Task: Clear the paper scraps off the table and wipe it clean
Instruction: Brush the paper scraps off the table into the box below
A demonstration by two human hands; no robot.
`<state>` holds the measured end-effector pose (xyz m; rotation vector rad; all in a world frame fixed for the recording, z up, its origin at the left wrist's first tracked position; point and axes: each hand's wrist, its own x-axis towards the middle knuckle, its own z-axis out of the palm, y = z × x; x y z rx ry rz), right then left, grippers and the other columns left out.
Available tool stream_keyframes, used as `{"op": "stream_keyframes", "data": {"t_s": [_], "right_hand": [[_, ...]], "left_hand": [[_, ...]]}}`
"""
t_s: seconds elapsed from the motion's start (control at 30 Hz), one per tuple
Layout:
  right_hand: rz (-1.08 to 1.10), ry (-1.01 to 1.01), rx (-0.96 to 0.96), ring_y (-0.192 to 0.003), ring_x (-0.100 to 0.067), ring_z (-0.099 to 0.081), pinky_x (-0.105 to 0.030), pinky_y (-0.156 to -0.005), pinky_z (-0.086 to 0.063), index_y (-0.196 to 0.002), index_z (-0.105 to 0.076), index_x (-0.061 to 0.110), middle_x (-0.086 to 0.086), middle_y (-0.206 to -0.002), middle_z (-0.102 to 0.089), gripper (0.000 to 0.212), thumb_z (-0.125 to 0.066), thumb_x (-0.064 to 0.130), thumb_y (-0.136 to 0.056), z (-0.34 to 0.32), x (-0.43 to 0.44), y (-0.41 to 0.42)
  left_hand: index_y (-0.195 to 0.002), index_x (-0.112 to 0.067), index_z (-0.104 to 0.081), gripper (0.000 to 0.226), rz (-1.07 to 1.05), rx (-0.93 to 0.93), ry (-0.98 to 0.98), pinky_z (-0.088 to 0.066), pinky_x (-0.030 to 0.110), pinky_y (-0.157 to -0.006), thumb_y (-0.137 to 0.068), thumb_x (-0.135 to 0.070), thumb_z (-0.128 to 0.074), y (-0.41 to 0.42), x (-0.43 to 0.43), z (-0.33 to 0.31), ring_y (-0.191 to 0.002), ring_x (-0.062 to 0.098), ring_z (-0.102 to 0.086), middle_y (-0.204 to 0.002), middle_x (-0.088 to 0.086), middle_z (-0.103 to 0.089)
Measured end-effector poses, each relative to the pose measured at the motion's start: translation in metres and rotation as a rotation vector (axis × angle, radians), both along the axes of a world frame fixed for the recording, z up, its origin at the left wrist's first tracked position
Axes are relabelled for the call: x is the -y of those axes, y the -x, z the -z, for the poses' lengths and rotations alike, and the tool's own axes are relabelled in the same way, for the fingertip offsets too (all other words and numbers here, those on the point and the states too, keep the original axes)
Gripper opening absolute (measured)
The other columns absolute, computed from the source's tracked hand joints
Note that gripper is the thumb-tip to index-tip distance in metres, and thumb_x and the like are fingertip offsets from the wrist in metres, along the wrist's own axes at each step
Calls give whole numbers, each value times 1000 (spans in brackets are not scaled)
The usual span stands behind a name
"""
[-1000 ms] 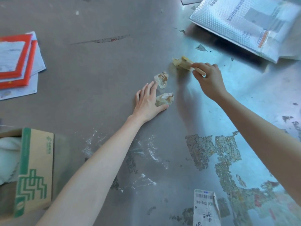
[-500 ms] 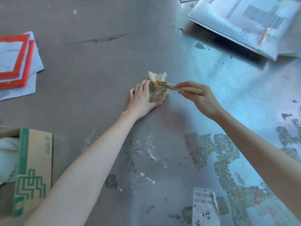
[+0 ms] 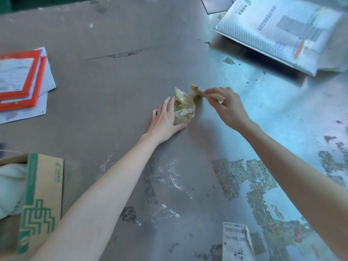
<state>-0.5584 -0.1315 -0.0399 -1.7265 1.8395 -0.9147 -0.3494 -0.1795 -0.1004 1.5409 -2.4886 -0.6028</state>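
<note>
A clump of crumpled, brown-stained paper scraps point(image 3: 183, 108) lies in the middle of the worn metal table point(image 3: 122, 91). My left hand point(image 3: 164, 119) stands on its edge to the left of the clump, its straight fingers against the scraps and its thumb along the table below them. My right hand point(image 3: 229, 108) grips the wooden handle of a small brush point(image 3: 197, 89). The yellowish bristles touch the clump's upper right side.
A cardboard box point(image 3: 41, 194) with a white cloth point(image 3: 9, 189) inside stands at the near left. Red-bordered envelopes point(image 3: 20, 76) lie at the far left and a bubble mailer point(image 3: 278, 31) at the far right. A torn shipping label point(image 3: 236, 242) and stuck paper residue point(image 3: 244, 178) are nearer me.
The brush swept leftward and pushed the separate scraps together against my left hand. It has since drawn back a little to the clump's upper right.
</note>
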Motion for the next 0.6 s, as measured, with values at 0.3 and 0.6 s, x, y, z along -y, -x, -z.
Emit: {"op": "stream_keyframes", "data": {"t_s": [0.3,0.6], "right_hand": [[37,-29,334,-74,-20,-58,-35,-68,-43,-88,-69,11,0,-77,-66,15,-54,11,-89,-1,-25,-21],[41,0,417,-65,-8,-56,-17,-61,-40,-82,-70,-1,9,-80,-65,20,-53,4,-88,-12,-40,-34]], "left_hand": [[-135,-7,-42,64,-111,-195,-1,-28,35,-107,-83,-34,-68,7,-6,3,-127,29,-33,-139,8,-38],[-128,-3,-47,56,-160,-342,-39,-39,37,-98,-82,-23,-71,-5,-23,-12,-117,28,-46,-126,12,-45]]}}
